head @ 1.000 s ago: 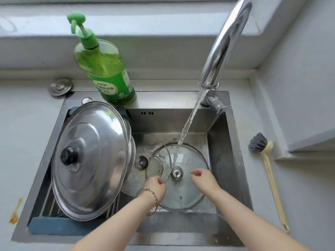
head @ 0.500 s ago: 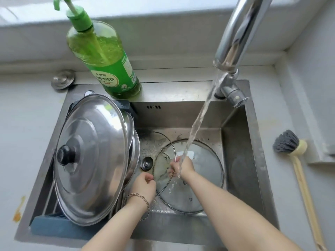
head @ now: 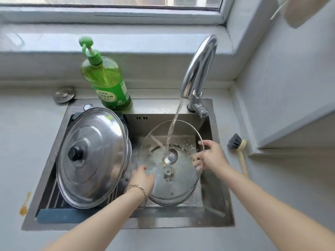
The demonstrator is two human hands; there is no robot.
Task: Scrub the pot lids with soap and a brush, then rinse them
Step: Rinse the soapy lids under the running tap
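- Head view: a steel sink is set in a grey table under a window.
- A glass lid is held up over the right half of the sink. It is tilted, far edge higher than near edge, with its centre fitting towards the camera.
- The right hand has its grip on the lid's right rim. The thumb is on the near face, and the fingers show through the glass behind it.
- The left hand lies against the lid's lower left edge, back of the hand up. I cannot tell whether its grip closes round the rim. A bracelet sits on that wrist.
- The faucet runs, and the water strikes the glass just above the centre fitting and splashes across it.
- A second rim shows just beneath the lid's near edge; what it belongs to is unclear.
- A big steel lid with a black knob leans in the left half of the sink on a blue-edged rack. The edge of another one shows behind it on its right.
- The soap, a green pump bottle, stands upright on the sink's back ledge, left of the faucet.
- The brush lies on the table right of the sink, bristles pointing away from the person, apart from both hands.
- A round metal plug lies on the table by the sink's far left corner.
- An orange stain marks the table left of the sink.
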